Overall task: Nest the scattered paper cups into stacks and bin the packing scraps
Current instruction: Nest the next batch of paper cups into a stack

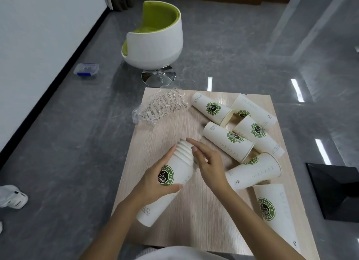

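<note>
A nested stack of white paper cups [175, 174] with a green coffee logo lies tilted over the wooden table [194, 217]. My left hand [155, 178] grips it round the middle. My right hand [207, 162] rests against the rims at the stack's far end, fingers fairly straight. Several loose cups lie on their sides on the right half of the table, among them one at the far middle [211, 109], one in the centre [229, 141] and one at the near right [274, 211]. A crumpled clear plastic wrapper [161, 107] with printed text lies at the table's far left corner.
A white and green swivel chair [155, 42] stands on the grey floor beyond the table. A small lidded plastic box [86, 71] lies on the floor by the wall. A black bin [336, 189] sits right of the table. A white shoe [11, 196] is at the left edge.
</note>
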Tool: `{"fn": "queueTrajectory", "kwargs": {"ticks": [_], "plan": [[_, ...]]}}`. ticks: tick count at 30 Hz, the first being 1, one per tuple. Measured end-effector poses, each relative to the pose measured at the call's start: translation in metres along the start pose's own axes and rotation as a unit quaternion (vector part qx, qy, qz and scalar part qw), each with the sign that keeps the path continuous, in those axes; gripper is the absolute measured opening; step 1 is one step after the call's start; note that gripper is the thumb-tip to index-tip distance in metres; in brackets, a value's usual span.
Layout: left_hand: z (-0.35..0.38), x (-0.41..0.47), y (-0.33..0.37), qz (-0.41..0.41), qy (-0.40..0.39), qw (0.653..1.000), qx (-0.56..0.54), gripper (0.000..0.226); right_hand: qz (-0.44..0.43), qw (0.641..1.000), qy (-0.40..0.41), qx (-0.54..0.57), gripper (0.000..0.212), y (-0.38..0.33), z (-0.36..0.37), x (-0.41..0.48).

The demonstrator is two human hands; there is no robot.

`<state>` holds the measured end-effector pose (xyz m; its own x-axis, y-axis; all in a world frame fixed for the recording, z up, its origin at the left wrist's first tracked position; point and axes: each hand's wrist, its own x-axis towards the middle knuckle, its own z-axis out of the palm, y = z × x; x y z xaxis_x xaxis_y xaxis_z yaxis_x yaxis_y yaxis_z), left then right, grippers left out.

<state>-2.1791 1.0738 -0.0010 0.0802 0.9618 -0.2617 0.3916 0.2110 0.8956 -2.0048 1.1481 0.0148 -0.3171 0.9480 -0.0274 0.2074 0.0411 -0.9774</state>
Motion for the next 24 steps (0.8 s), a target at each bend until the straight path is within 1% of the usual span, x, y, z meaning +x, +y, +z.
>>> {"fn": "queueTrajectory", "kwargs": {"ticks": [9, 14, 19, 21, 24], "plan": [[0.015, 0.009, 0.009, -0.003, -0.012, 1.0, 0.004, 0.102, 0.03, 0.995, 0.05, 0.077, 0.028, -0.001, -0.007, -0.008], [0.025, 0.019, 0.015, 0.003, -0.009, 0.999, 0.046, 0.109, 0.04, 0.991, 0.096, 0.09, 0.027, 0.002, -0.014, -0.006], [0.032, 0.027, 0.017, 0.009, -0.011, 0.998, 0.063, 0.107, 0.05, 0.988, 0.132, 0.061, 0.025, 0.014, -0.037, -0.002], [0.033, 0.028, 0.015, 0.01, -0.011, 0.998, 0.06, 0.106, 0.064, 0.982, 0.175, 0.041, 0.024, 0.019, -0.053, 0.002], [0.035, 0.031, 0.012, 0.014, -0.01, 0.998, 0.057, 0.105, 0.081, 0.967, 0.238, -0.022, 0.021, 0.033, -0.081, 0.01]]}}
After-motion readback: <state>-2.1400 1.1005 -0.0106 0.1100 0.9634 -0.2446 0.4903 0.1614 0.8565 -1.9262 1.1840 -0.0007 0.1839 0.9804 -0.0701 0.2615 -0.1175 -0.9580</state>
